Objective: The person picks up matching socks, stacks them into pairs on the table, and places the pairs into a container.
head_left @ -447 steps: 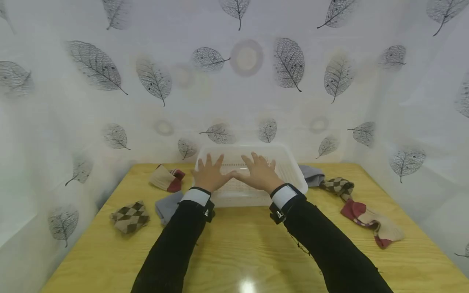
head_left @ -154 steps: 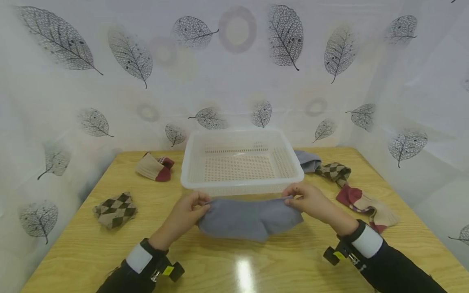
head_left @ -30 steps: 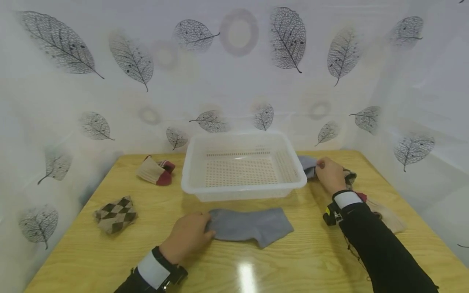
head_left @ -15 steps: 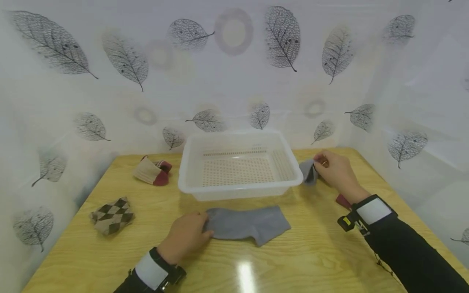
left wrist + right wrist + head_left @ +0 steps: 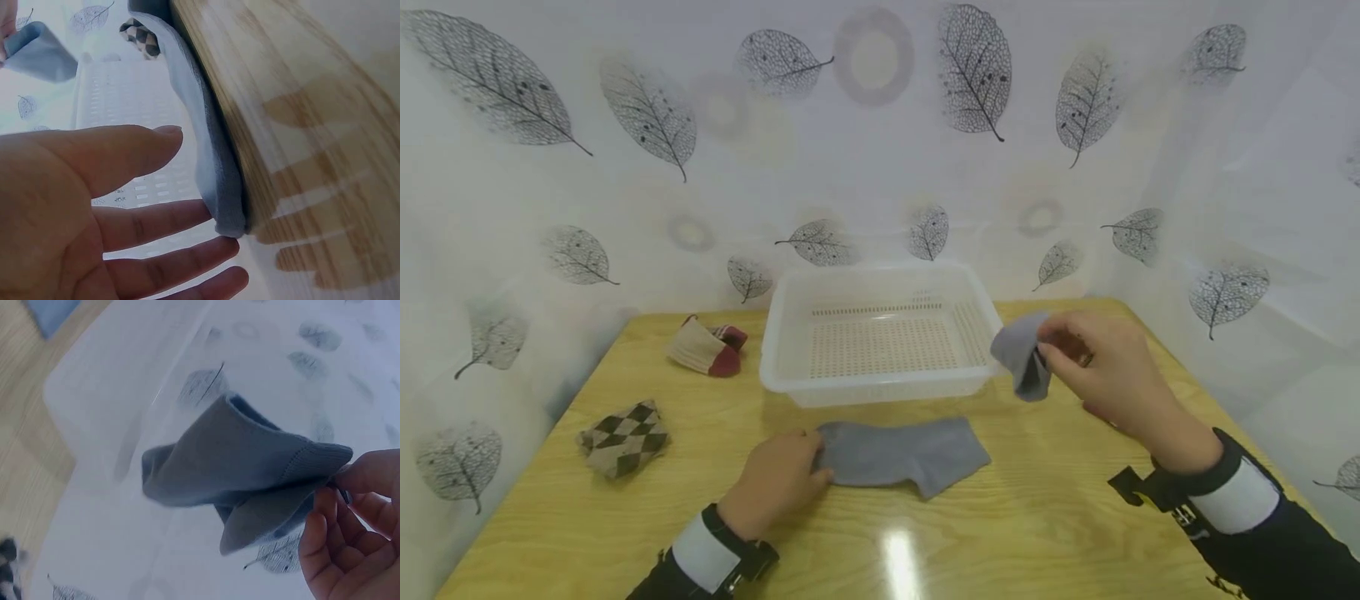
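Note:
A grey sock lies flat on the table in front of the basket. My left hand rests at its left end; the left wrist view shows extended fingers touching the sock's edge, with the thumb held apart. Between thumb and fingers, my right hand pinches a second grey sock in the air by the basket's right corner. That sock hangs folded over, its opening showing in the right wrist view.
The white plastic basket stands at the back of the wooden table. On the left lie a brown argyle sock and a beige and red sock. Below the right hand, a bit of dark red cloth shows.
Earlier, both hands held the first grey sock stretched before the basket; it now lies flat. Since then my right hand has picked up the second grey sock and lifted it nearer. The left stays put.

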`<state>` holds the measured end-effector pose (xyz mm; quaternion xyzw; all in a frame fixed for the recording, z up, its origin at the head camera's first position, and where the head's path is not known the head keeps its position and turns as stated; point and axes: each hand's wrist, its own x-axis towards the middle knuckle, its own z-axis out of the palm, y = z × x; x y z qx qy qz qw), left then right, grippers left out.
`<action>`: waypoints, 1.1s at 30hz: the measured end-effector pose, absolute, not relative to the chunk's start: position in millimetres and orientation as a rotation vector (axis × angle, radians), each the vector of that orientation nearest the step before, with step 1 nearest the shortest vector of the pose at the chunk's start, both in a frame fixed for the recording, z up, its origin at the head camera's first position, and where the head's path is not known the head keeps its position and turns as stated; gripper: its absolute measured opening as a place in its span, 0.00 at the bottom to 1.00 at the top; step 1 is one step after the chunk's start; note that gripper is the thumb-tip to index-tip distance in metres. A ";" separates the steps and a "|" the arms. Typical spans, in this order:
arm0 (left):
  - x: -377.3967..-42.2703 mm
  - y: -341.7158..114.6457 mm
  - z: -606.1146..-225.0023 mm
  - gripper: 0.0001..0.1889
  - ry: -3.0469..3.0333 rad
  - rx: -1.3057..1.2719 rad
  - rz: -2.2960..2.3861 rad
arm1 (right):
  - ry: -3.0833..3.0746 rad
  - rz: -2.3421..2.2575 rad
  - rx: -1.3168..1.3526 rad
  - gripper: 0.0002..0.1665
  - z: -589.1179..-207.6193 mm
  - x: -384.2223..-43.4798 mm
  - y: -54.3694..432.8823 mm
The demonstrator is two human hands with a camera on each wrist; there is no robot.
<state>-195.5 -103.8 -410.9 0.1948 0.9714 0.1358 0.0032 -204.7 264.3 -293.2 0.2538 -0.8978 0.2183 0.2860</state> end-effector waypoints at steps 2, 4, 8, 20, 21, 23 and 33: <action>-196.0 -102.8 -410.9 0.13 3.051 0.615 0.425 | -2.348 0.618 0.785 0.12 -296.2 -200.9 254.1; -196.7 -101.3 -411.0 0.13 3.059 0.627 0.419 | -2.316 0.654 0.896 0.14 -304.4 -198.4 243.8; -197.8 -97.3 -410.4 0.14 3.058 0.649 0.418 | -2.281 0.739 1.103 0.17 -327.2 -195.4 225.0; -195.7 -89.4 -410.8 0.14 3.058 0.665 0.406 | -2.249 0.594 1.275 0.15 -393.0 -200.1 190.5; -195.4 -88.8 -410.2 0.14 3.056 0.667 0.400 | -2.268 0.558 1.272 0.14 -396.7 -200.8 189.9; -194.8 -87.6 -408.1 0.14 3.045 0.668 0.396 | -2.312 0.498 1.272 0.14 -401.9 -201.7 189.6; -195.2 -81.2 -404.8 0.14 3.077 0.694 0.397 | -2.711 0.388 1.232 0.19 -395.2 -197.9 203.4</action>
